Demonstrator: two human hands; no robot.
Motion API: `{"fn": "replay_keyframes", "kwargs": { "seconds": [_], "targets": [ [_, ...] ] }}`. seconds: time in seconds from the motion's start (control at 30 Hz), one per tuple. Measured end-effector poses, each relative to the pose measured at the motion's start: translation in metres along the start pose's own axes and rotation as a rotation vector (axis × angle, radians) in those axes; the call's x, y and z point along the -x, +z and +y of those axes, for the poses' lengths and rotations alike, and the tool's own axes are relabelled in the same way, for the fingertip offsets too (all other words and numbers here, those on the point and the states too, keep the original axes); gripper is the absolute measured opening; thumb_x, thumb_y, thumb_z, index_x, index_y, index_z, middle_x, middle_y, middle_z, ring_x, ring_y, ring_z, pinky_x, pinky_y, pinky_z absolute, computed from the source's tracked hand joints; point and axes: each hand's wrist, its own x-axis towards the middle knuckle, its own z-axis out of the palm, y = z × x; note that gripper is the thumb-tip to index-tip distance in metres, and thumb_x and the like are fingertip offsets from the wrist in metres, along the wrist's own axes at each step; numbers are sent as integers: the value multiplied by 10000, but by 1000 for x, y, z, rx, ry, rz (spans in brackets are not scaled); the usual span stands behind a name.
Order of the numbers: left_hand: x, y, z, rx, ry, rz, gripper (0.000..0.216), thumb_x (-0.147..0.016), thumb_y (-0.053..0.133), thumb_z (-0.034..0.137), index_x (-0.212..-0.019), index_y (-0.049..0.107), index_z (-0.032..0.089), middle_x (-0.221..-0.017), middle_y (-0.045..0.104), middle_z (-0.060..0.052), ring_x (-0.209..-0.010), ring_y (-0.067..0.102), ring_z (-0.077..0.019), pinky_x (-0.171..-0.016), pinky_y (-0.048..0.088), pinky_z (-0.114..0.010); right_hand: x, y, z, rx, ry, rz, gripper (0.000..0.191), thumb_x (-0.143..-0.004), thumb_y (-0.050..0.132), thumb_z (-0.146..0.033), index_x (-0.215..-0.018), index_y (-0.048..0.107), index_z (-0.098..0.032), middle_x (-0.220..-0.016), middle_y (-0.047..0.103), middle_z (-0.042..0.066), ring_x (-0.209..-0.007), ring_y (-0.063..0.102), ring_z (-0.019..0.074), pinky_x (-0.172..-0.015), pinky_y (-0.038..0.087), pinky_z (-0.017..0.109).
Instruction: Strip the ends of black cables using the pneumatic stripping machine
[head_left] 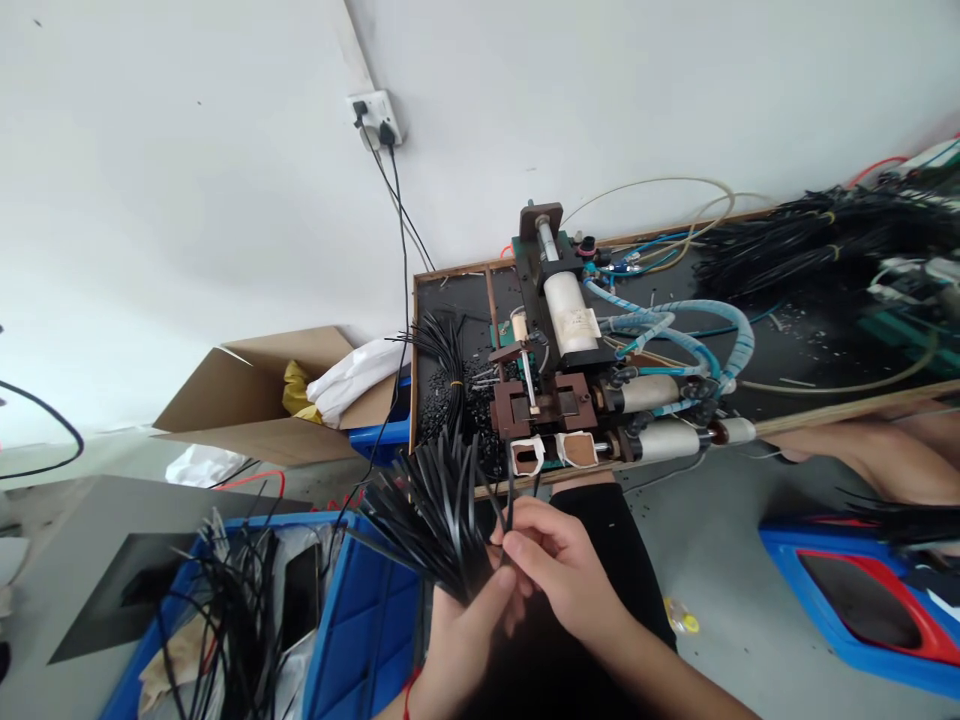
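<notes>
My left hand [461, 630] is closed around a fanned bundle of short black cable pieces [431, 510], held just below the front edge of a workbench. My right hand [559, 560] pinches a single black cable piece [510, 495] at the right side of the bundle, its tip pointing up toward the bench. Directly above my hands sits a small pneumatic machine [559, 370] with a white cylinder, a brown metal jaw block and blue coiled air hoses. A tied bunch of black cable pieces [446, 365] lies on the bench left of the machine.
A blue crate [360, 610] with loose black cables stands at lower left, an open cardboard box [262, 400] behind it. Another person's bare arm [885, 455] rests along the bench edge at right, above a blue-and-red bin [862, 590]. More black cable bundles [810, 235] lie at the bench's far right.
</notes>
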Motion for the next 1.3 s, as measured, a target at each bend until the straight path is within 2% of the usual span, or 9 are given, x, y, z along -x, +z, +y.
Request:
{"fn": "replay_keyframes", "kwargs": {
  "seconds": [0.1,0.3,0.43,0.53,0.67,0.77,0.87,0.97,1.3],
  "targets": [
    [-1,-2,0,4,34,4,339,-917,841,427,-729,749,159,-687,709,-56,-613,612,-172,-607,503,-288,2,0,13,-137,34,19,330,-999,724,-486,-883,799,-185,-735,574,-11,-453,503,93,-401,405,231],
    [-4,-4,-2,-16,-40,-65,448,-893,846,515,-684,663,164,-509,557,16,-436,421,-91,-451,329,-233,6,-6,27,-142,-21,71,326,-1015,709,-474,-893,794,-184,-777,636,21,-492,464,91,-440,300,239],
    [-6,2,0,-6,-79,-1,467,-765,941,554,-786,661,181,-501,516,63,-397,342,-65,-403,277,-205,4,-7,29,-206,-42,110,321,-1005,720,-451,-837,777,-184,-814,652,25,-490,413,80,-471,259,258],
    [-7,5,3,-7,-44,34,416,-850,882,531,-780,684,172,-494,506,61,-390,355,-64,-399,289,-197,1,-6,30,-294,-44,147,298,-971,763,-448,-835,775,-183,-839,668,20,-466,362,65,-481,317,259],
    [-10,4,8,-6,125,125,260,-887,869,414,-1012,792,199,-848,743,-50,-715,677,-178,-677,569,-261,-6,-8,28,-527,6,172,279,-962,786,-434,-841,742,-186,-753,677,-7,-411,343,41,-469,353,221],
    [-11,1,8,-6,189,151,228,-880,867,416,-965,811,211,-968,767,-74,-906,710,-247,-851,592,-328,-10,-13,27,-707,96,149,279,-926,837,-397,-814,696,-183,-668,668,-23,-387,309,26,-422,279,169],
    [-9,0,6,9,192,130,280,-919,823,456,-841,791,189,-791,739,-62,-753,678,-219,-732,570,-303,-10,-14,28,-812,155,103,279,-899,867,-372,-805,685,-182,-632,663,-29,-376,291,27,-397,264,155],
    [-8,4,7,61,158,155,277,-911,840,459,-909,782,188,-658,725,-33,-609,646,-184,-638,554,-286,-8,-14,29,-833,182,58,275,-915,855,-368,-804,686,-180,-620,668,-31,-366,294,27,-386,260,149],
    [-11,11,12,126,126,130,267,-917,857,411,-993,726,192,-676,757,-23,-461,560,-102,-495,461,-205,-10,-13,30,-844,189,99,247,-923,859,-352,-822,742,-160,-632,704,-27,-344,281,3,-361,276,116]
  ]
}}
